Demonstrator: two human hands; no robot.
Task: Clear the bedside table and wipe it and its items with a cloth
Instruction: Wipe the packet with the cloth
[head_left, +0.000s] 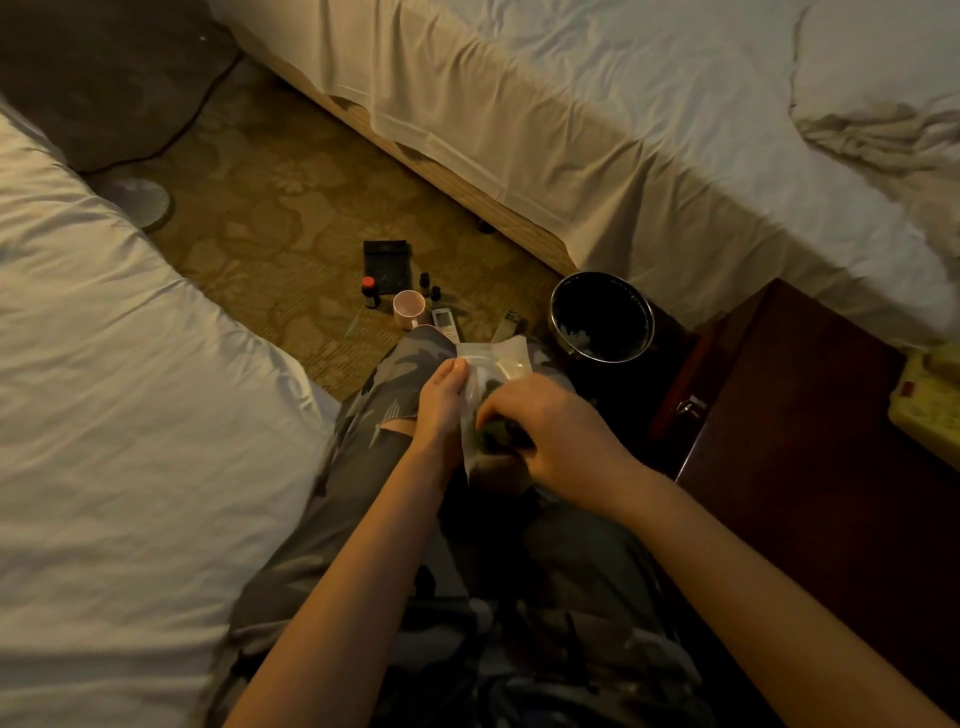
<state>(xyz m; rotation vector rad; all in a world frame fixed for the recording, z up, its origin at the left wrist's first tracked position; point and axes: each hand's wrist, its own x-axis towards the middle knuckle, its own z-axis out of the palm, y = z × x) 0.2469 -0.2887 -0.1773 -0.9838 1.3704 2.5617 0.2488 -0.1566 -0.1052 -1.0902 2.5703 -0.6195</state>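
Your left hand (441, 400) pinches the clear plastic pouch (493, 364) by its edge, while your right hand (545, 426) grips the dark cloth (498, 436) inside. Both look light and limp; the film is probably slippery, so hold it near the opening.

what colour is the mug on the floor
Pink: the mug shows best in the head view, standing on the carpet.

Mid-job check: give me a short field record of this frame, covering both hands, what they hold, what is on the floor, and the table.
left hand: holds the edge of a clear plastic pouch
right hand: fingers curled on the pouch's dark contents
floor items: pink mug, red-capped small bottle, flat black case, white remote
bin: black round wastebasket, beside the table
table: dark wooden bedside table, yellowish object at its far right edge
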